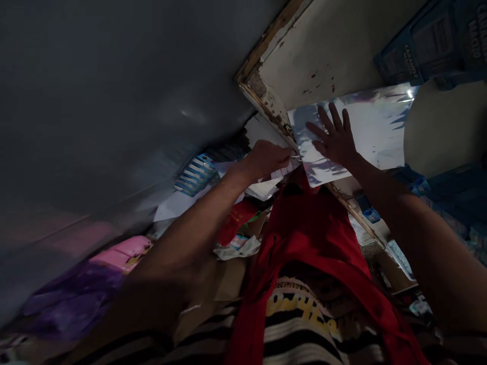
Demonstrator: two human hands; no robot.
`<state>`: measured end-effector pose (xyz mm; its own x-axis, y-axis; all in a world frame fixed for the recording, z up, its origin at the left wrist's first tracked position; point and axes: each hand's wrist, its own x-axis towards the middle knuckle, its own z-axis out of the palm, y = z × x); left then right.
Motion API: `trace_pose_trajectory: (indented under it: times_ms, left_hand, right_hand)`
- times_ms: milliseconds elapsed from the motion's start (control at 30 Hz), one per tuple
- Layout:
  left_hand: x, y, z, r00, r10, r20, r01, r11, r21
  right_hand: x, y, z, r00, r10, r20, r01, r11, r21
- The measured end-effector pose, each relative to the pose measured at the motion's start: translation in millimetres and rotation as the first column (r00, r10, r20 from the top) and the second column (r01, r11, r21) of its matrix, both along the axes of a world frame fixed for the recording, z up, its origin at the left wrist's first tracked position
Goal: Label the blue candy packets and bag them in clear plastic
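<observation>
A shiny silvery sheet (376, 134) lies on the pale table at upper right, one corner reaching past the worn wooden edge. My right hand (337, 134) rests flat on its left part, fingers spread. Just left of the sheet's near-left edge is my left hand (270, 158), closed, with its fingertips at that edge; a small shiny bit shows there, too small to name. White papers (262, 190) are below and behind my left hand.
Blue printed packages (414, 58) stand at the upper right. A blue-and-white striped pack (196, 174), a pink package (124, 253) and a purple bag (76, 304) lie at left. A grey wall (114, 91) fills the upper left. The wooden edge (266, 40) is chipped.
</observation>
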<state>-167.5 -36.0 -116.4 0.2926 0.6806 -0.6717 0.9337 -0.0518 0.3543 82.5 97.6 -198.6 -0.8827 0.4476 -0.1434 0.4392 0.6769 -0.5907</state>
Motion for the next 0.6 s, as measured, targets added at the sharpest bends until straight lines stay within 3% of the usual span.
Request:
trace_pose_trajectory:
  times_ms: [300,500,600]
  left_hand:
    - [-49.9,-55.4,-7.7,0.983,0.184,0.014,-0.183,0.966,0.185]
    - [-41.7,-53.1,-7.5,0.949,0.29,0.125,-0.31,0.929,0.202]
    - [-45.4,-57.3,-2.0,0.877,0.457,0.15,-0.477,0.865,0.154]
  right_hand:
    - [-4.3,1.6,16.5,0.991,0.033,0.132,-0.036,0.999,0.026]
    - [-4.7,2.6,19.1,0.987,0.04,0.156,-0.043,0.999,0.012]
    - [-3.3,3.0,15.0,0.988,0.044,0.147,-0.048,0.999,0.025]
